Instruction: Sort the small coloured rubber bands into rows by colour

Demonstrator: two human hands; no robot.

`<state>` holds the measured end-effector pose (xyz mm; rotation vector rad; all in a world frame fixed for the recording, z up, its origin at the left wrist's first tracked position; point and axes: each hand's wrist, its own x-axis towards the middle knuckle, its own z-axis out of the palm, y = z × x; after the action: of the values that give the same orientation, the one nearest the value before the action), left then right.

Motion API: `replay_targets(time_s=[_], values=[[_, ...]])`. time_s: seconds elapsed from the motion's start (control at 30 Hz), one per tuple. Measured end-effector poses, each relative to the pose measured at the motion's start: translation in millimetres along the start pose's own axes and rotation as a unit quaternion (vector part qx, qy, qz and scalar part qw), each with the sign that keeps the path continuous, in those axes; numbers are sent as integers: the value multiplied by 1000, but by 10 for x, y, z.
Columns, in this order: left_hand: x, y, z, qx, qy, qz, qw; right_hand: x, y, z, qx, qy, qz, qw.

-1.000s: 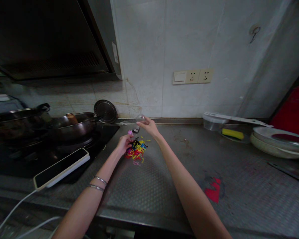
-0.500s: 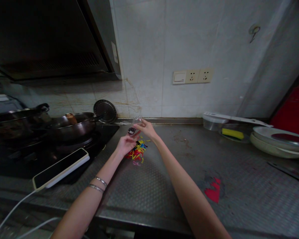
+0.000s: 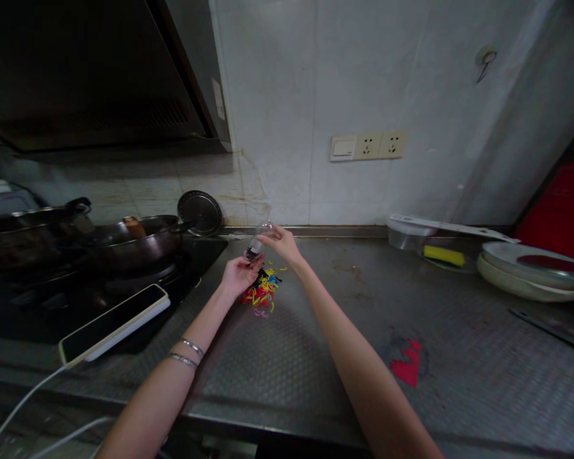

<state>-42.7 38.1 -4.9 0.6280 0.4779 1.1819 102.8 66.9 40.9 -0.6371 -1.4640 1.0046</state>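
Observation:
A small clear plastic container (image 3: 264,231), tilted, is held above the counter by my right hand (image 3: 283,245), whose fingers close on its upper part. Some small dark things show at its lower end; I cannot make out what they are. My left hand (image 3: 240,275) curls palm up around that lower end, thumb and fingers on either side. Just under and beside my left hand lies a loose pile of small coloured elastic bands (image 3: 266,285), yellow, red, blue, black and pink.
A phone (image 3: 115,322) with a white cable lies on the hob's edge at left, near two pans (image 3: 129,245). A round dark lid (image 3: 199,213) leans on the wall. At right are a yellow sponge (image 3: 444,256), stacked plates (image 3: 530,280), a knife (image 3: 550,331) and a red patch (image 3: 406,364).
The container has tipped slightly, and less dark content shows inside it. My left hand has shifted a little to the left. The pile of bands looks the same.

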Motion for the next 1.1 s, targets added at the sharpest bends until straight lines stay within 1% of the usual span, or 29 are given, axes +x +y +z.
replay_targets(time_s=[0.07,0.2,0.27,0.33,0.4,0.53,0.63,0.73,0.93,1.0,1.03,1.1], values=[[20,4,-12,-12,20,-8,1000,7,21,9,-24,0,-13,1000],[74,20,-91,-26,106,-3,994,23,38,0,-85,13,-40,996],[95,36,-141,-12,143,-13,990,33,32,-17,-100,12,-43,994],[105,55,-180,33,170,-20,985,42,25,-36,-103,8,-37,994],[102,71,-197,93,191,-13,977,44,23,-52,-100,8,-29,995],[69,80,-166,196,217,36,956,37,33,-80,-94,10,-19,995],[37,78,-124,249,223,75,940,35,38,-97,-93,11,-10,996],[16,82,-107,295,211,97,927,35,27,-104,-81,9,8,997],[21,96,-136,381,183,99,901,14,-58,-129,-50,15,35,998],[30,93,-139,424,182,101,881,1,-94,-147,-52,22,44,997],[35,89,-135,453,180,106,867,-6,-112,-156,-51,25,49,997],[40,69,-117,523,161,126,827,-19,-146,-177,-44,29,60,997]])
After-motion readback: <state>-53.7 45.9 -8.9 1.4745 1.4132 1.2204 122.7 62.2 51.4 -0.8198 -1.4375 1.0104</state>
